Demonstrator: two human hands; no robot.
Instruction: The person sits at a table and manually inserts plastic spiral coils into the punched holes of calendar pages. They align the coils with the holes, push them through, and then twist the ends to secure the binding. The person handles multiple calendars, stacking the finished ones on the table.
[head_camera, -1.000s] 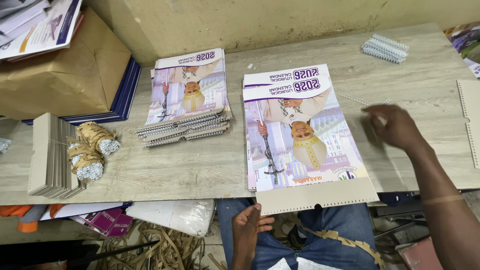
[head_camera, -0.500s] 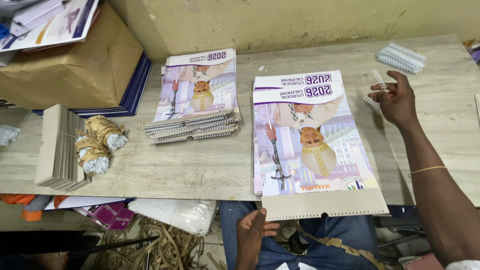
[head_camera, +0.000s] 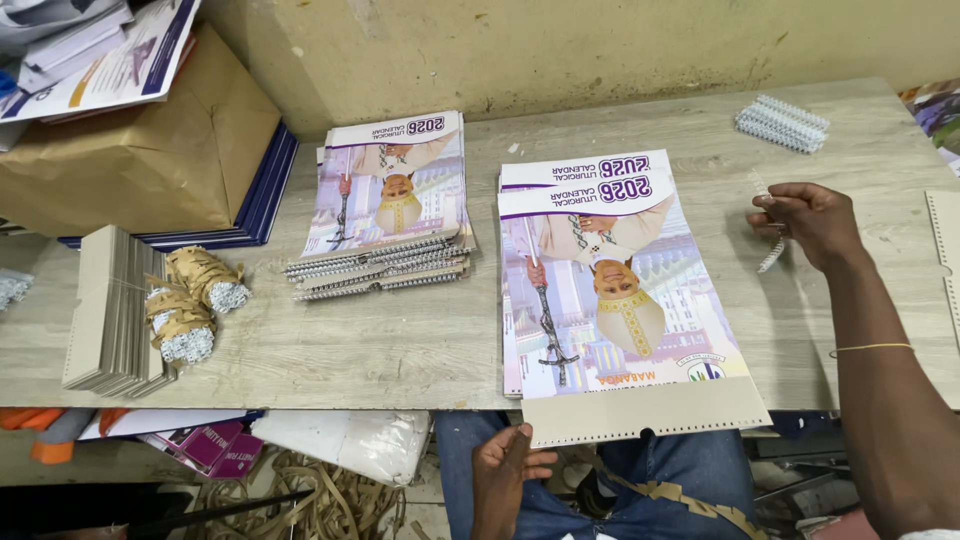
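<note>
My right hand (head_camera: 812, 220) hovers over the right side of the wooden table (head_camera: 350, 340), closed on a white wire binding comb (head_camera: 772, 252) that hangs from its fingers. Just left of it lies an unbound stack of printed calendar sheets (head_camera: 610, 280) on a grey punched backing board (head_camera: 640, 412) that overhangs the table's front edge. My left hand (head_camera: 505, 470) rests below that edge on my lap, fingers loosely apart, touching nothing but my jeans. A stack of wire-bound calendars (head_camera: 390, 205) lies further left.
A pile of white binding combs (head_camera: 782, 122) sits at the back right. Grey boards (head_camera: 108, 310) and paper-wrapped wire bundles (head_camera: 190, 305) stand at the left, behind them a brown paper parcel (head_camera: 130, 150). Another punched board (head_camera: 945, 250) lies at the right edge.
My right hand picked one binding comb up off the table, raised it, and has now come down and toward me with it. My left hand stayed on my lap.
</note>
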